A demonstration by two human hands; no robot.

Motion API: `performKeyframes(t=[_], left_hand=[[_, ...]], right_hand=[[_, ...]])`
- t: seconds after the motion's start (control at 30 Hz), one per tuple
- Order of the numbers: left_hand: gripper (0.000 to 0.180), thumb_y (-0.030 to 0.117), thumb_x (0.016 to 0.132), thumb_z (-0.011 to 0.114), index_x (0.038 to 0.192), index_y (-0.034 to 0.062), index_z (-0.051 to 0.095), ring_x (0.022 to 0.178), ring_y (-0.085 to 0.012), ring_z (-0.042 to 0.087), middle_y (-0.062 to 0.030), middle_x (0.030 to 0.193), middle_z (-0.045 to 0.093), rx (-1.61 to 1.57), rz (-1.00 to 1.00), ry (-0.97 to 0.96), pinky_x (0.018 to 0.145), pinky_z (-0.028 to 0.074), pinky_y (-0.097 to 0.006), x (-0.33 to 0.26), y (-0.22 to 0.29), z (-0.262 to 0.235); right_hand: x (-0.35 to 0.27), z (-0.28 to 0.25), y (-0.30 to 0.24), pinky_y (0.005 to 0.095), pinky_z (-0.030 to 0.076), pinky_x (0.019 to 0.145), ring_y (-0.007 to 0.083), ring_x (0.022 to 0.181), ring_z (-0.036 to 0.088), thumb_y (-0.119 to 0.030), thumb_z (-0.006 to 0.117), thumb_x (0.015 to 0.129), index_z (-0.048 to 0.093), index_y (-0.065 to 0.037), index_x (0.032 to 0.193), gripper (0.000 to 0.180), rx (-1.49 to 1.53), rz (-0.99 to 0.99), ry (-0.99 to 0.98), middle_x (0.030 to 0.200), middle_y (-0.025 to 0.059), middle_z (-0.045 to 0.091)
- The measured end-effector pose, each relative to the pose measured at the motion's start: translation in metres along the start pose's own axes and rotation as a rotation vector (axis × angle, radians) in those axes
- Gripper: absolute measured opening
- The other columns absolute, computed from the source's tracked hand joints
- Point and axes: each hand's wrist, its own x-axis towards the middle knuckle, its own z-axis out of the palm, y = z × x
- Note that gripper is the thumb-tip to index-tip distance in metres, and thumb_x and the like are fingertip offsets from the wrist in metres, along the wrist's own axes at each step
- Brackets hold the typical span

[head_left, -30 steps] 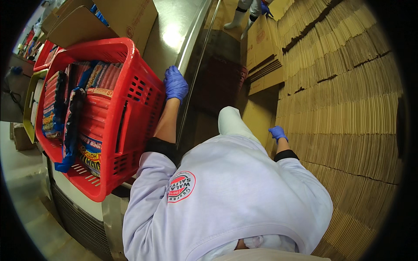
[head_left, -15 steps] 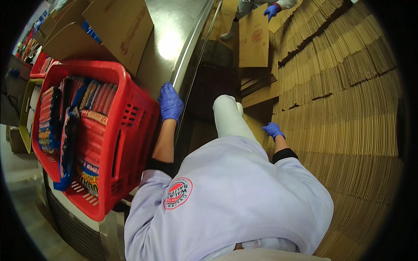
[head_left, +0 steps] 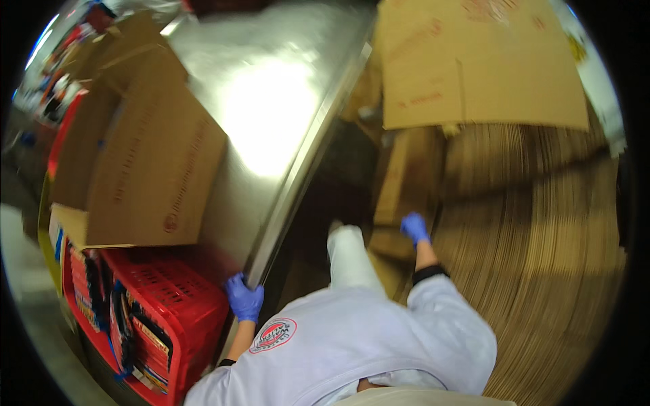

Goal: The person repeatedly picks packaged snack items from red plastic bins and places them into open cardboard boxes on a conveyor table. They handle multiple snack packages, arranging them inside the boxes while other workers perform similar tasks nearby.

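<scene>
My left hand (head_left: 244,298), in a blue glove, sits at the edge of the metal table (head_left: 288,169) with its fingers bent over it. Close on its left stands a red plastic basket (head_left: 196,301) holding several red-and-blue packs of what look like sausages (head_left: 152,345). My right hand (head_left: 416,229), also blue-gloved, is held out in front of me beside the stacked flat cardboard (head_left: 501,271). Blur hides how its fingers lie, and I see nothing certain in it.
An open cardboard box (head_left: 145,169) stands on the table beyond the basket. A large flattened carton (head_left: 484,68) stands up over the stacks ahead on the right. At the far right edge is a pale sleeve-like shape (head_left: 606,81). A dark gap runs along the table's side.
The view has swung, so basket and box sit lower in it. My right hand has reached forward. The large flattened carton now fills the upper right, and the co-worker's gloved hand is out of sight.
</scene>
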Motion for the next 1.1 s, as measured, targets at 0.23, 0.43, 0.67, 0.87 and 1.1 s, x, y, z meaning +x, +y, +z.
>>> performKeyframes(t=[0.23,0.43,0.67,0.87,1.1], left_hand=[[0.053,0.033,0.056,0.071,0.096,0.0051,0.051,0.091,-0.0332,0.047,-0.0163,0.093,0.051,0.059,-0.218,-0.314,0.080,0.040,-0.041,0.024,0.010,-0.009],[0.048,0.044,0.082,0.051,0.100,-0.0007,0.053,0.091,-0.0282,0.052,-0.0164,0.101,0.054,-0.465,-0.489,0.372,0.082,0.040,-0.036,0.081,0.014,-0.065],[0.057,0.053,0.088,0.034,0.125,0.0109,0.039,0.106,-0.0183,0.047,-0.0032,0.120,0.048,-1.273,-0.598,1.020,0.088,0.035,-0.036,0.141,0.016,-0.155],[0.054,0.050,0.087,0.037,0.123,0.0105,0.043,0.102,-0.0165,0.048,-0.0041,0.112,0.051,-1.551,-0.407,0.967,0.086,0.037,-0.033,0.166,0.018,-0.188],[0.040,0.029,0.092,0.038,0.127,0.0090,0.037,0.106,-0.0188,0.047,-0.0064,0.122,0.046,-0.984,-0.312,0.758,0.087,0.040,-0.032,0.162,-0.118,-0.138]], right_hand=[[0.050,-0.187,-0.035,0.0300,0.048,0.055,0.0184,0.056,0.059,-0.019,0.056,0.078,0.060,0.001,0.077,0.020,1.008,0.144,-0.265,0.068,0.0113,0.062],[0.164,-0.368,-0.088,0.0275,0.043,0.050,0.0129,0.051,0.053,-0.023,0.054,0.082,0.057,0.001,0.072,0.026,1.103,-0.345,0.152,0.061,0.0079,0.058],[0.179,-0.619,-0.237,0.0385,0.044,0.065,0.0347,0.072,0.058,-0.048,0.047,0.083,0.057,0.005,0.079,0.054,0.895,-0.718,0.518,0.073,0.0201,0.060],[0.214,-0.675,-0.325,0.0396,0.046,0.067,0.0333,0.075,0.060,-0.055,0.053,0.074,0.064,0.001,0.081,0.057,0.361,-0.685,0.279,0.078,0.0199,0.062],[0.278,-0.670,-0.348,0.0391,0.048,0.068,0.0328,0.077,0.061,-0.041,0.057,0.072,0.066,-0.004,0.080,0.039,0.285,-0.845,0.298,0.080,0.0174,0.063]])
